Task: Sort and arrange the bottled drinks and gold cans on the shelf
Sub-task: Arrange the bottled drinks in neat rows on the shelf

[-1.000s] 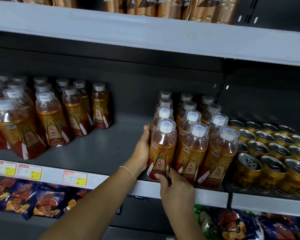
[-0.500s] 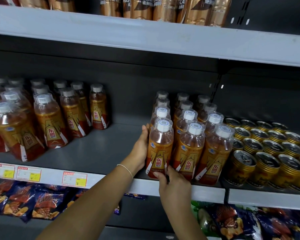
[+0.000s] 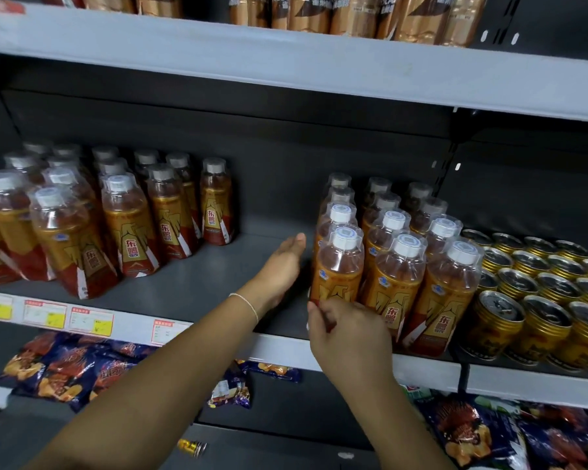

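While L hand lies open, released, beside bottles, R hand curls at front bottle base, grip unclear. Squaring step; next: nudge row flush w/ shelf lip.

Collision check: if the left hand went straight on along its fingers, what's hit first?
Probably the rear bottles in the column beside the left hand, which points rearward. Depth unclear: it might slide past them to the back panel.

Both forearms are bare as far as they show; a thin white string bracelet circles the wrist of the left hand.
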`<state>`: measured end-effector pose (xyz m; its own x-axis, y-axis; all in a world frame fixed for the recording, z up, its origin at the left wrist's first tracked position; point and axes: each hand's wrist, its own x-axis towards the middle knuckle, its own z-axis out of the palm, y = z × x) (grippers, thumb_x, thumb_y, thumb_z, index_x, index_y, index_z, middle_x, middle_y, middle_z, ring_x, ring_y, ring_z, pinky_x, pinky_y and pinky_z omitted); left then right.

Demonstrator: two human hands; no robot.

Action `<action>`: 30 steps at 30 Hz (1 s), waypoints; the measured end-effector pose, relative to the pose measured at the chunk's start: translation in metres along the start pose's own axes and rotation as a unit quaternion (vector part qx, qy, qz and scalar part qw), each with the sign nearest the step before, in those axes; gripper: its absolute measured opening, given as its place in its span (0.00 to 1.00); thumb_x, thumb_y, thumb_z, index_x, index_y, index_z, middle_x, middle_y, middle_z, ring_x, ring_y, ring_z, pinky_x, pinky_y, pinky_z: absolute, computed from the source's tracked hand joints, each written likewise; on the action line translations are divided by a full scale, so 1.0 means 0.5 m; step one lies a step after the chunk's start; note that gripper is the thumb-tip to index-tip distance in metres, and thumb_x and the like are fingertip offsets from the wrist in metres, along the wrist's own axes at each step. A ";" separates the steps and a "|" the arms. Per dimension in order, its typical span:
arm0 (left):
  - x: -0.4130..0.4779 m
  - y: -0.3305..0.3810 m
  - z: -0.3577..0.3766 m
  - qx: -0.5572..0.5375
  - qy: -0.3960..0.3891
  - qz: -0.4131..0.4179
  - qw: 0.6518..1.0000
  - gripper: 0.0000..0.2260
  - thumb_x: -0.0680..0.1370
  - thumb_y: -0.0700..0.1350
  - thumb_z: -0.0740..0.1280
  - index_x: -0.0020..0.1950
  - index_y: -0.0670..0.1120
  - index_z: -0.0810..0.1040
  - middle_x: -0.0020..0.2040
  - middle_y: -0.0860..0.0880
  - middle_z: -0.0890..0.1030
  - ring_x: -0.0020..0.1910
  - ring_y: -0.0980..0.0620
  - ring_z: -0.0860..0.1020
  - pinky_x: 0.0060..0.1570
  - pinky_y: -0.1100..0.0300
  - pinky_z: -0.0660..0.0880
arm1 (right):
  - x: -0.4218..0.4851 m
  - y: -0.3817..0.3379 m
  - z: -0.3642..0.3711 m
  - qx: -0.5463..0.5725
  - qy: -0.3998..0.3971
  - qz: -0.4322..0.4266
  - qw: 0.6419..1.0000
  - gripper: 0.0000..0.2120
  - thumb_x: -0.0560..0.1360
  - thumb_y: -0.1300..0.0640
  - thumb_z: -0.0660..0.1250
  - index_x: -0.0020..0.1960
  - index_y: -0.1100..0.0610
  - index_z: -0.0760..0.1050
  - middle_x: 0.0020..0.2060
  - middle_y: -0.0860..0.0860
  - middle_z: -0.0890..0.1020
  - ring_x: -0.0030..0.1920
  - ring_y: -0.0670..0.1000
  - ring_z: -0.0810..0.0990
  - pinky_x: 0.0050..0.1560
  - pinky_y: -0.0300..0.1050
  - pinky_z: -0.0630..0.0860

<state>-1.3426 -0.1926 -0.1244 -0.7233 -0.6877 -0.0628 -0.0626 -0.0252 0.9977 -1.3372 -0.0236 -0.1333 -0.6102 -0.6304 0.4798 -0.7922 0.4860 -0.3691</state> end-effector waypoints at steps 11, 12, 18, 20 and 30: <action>0.010 0.040 -0.193 0.155 0.063 0.055 0.984 0.20 0.80 0.42 0.63 0.72 0.44 0.68 0.57 0.47 0.78 0.50 0.53 0.78 0.48 0.66 0.74 | 0.120 -0.127 0.086 0.005 -0.113 -0.090 0.989 0.12 0.79 0.46 0.61 0.46 0.53 0.77 0.41 0.49 0.81 0.42 0.51 0.80 0.40 0.45 0.76; 0.009 0.041 -0.215 0.153 0.065 0.054 0.985 0.20 0.80 0.39 0.62 0.73 0.43 0.67 0.62 0.44 0.77 0.55 0.49 0.78 0.55 0.62 0.74 | 0.134 -0.138 0.100 0.003 -0.122 -0.086 0.989 0.12 0.79 0.46 0.61 0.49 0.53 0.77 0.43 0.50 0.82 0.45 0.52 0.80 0.41 0.45 0.77; 0.018 0.051 -0.346 0.236 0.074 0.080 0.966 0.24 0.77 0.39 0.64 0.73 0.45 0.68 0.67 0.45 0.75 0.66 0.46 0.73 0.68 0.51 0.70 | 0.240 -0.215 0.203 0.005 -0.164 -0.052 0.985 0.16 0.76 0.49 0.66 0.61 0.54 0.76 0.56 0.54 0.82 0.57 0.59 0.80 0.50 0.48 0.77; 0.024 0.055 -0.381 0.239 0.062 0.087 0.965 0.24 0.76 0.39 0.64 0.73 0.46 0.68 0.67 0.45 0.75 0.67 0.46 0.72 0.67 0.57 0.68 | 0.285 -0.238 0.237 0.019 -0.175 -0.032 0.984 0.16 0.75 0.50 0.68 0.60 0.56 0.74 0.56 0.58 0.81 0.58 0.61 0.79 0.51 0.49 0.76; 0.029 0.039 -0.440 0.185 -0.008 0.088 0.979 0.28 0.78 0.30 0.57 0.78 0.43 0.56 0.76 0.44 0.65 0.75 0.49 0.62 0.69 0.65 0.59 | 0.428 -0.308 0.334 0.126 -0.099 0.134 0.978 0.25 0.72 0.46 0.73 0.59 0.62 0.74 0.56 0.61 0.80 0.57 0.62 0.80 0.46 0.47 0.74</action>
<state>-1.2029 -0.3627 -0.1003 -0.7563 -0.6456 0.1053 -0.1786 0.3587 0.9162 -1.3461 -0.3345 -0.1069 -0.7639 -0.6182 0.1852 -0.5639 0.5000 -0.6573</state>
